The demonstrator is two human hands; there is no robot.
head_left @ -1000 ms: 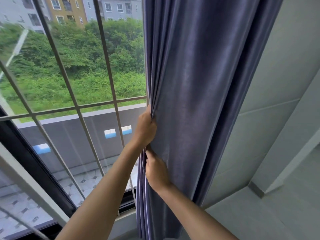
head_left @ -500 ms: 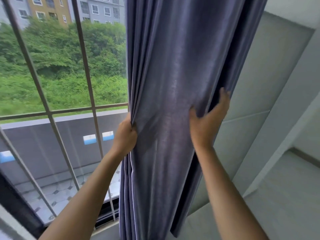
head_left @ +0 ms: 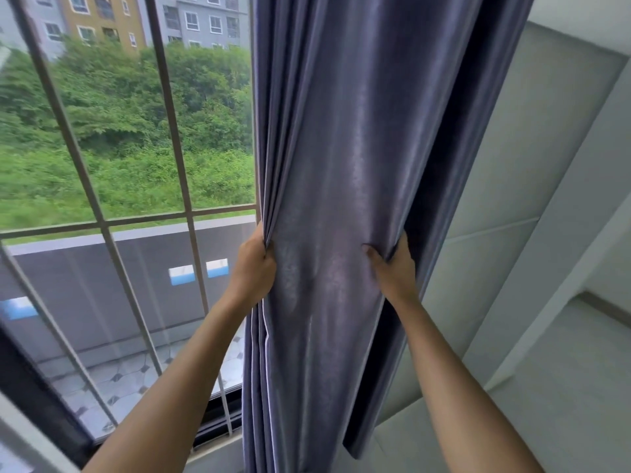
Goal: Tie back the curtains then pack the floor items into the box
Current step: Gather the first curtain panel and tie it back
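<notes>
Setting: pale grey walls (head_left: 505, 206) met in a corner to the right of a barred window (head_left: 129, 213); the view looked steeply from above.
Outside: green trees and shrubs (head_left: 136, 131) filled the middle of the glass, with apartment blocks (head_left: 143, 18) above them and a grey parapet with blue-and-white marks (head_left: 198, 273) below.
Window bars: thin metal bars (head_left: 177, 158) crossed the pane, upright and level, in front of the greenery.
Curtain: a blue-grey curtain (head_left: 341, 148) with a slight sheen hung in folds between the window and the wall corner, drawn together into a narrow column.
Curtain edges: the window-side edge lay in tight stacked pleats with pale piping running down; the wall-side edge was folded back into dark shadow.
Left hand: the left hand (head_left: 254, 268) gripped the bunched pleats at the window-side edge, fingers curled round the cloth and knuckles toward the camera.
Right hand: the right hand (head_left: 392, 271) pinched the wall-side fold, thumb pressed on the front of the cloth and fingers tucked behind it out of sight.
Between the hands: the cloth was stretched fairly flat, both hands at about the same height.
Arms: both bare forearms reached up from the lower edge of the view.
Floor: a pale floor (head_left: 563, 421) showed at the lower right beside the wall.
</notes>
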